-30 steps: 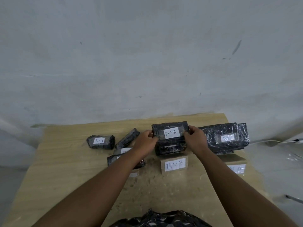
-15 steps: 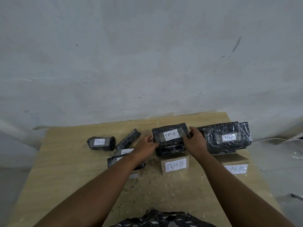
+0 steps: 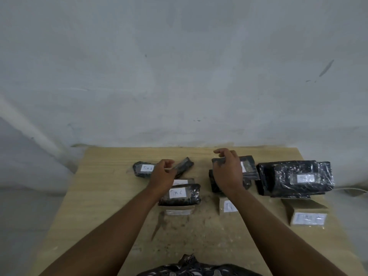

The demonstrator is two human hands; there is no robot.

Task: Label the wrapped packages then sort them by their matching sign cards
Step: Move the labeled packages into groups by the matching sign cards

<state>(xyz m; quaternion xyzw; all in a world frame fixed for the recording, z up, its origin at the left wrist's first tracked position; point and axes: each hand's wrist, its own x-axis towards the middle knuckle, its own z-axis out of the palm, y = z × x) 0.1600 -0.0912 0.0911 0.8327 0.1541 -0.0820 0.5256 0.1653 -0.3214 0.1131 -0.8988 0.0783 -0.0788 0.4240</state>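
Black wrapped packages with white labels lie on the wooden table (image 3: 111, 196). The stack labelled TIM B (image 3: 249, 168) stands behind its sign card (image 3: 226, 206), which my right forearm partly hides. My right hand (image 3: 227, 172) hovers over this stack with its fingers spread, holding nothing. My left hand (image 3: 163, 174) is open, and its curled fingertips are at the near end of a slim tilted package (image 3: 186, 165). A small package marked TIM A (image 3: 142, 169) lies just left of that hand. The TIM C package (image 3: 181, 194) sits behind a half-hidden card (image 3: 178, 211).
Large wrapped packages (image 3: 294, 178) are stacked at the right, behind the TIM A sign card (image 3: 307, 217). A grey wall rises directly behind the table. A white cable (image 3: 350, 189) trails off past the right edge. Patterned cloth (image 3: 191, 267) shows at the near edge.
Both hands have let go of the TIM B package, which now rests on its stack. My left hand has moved left to the slim package and my right hand has lifted above the stack.
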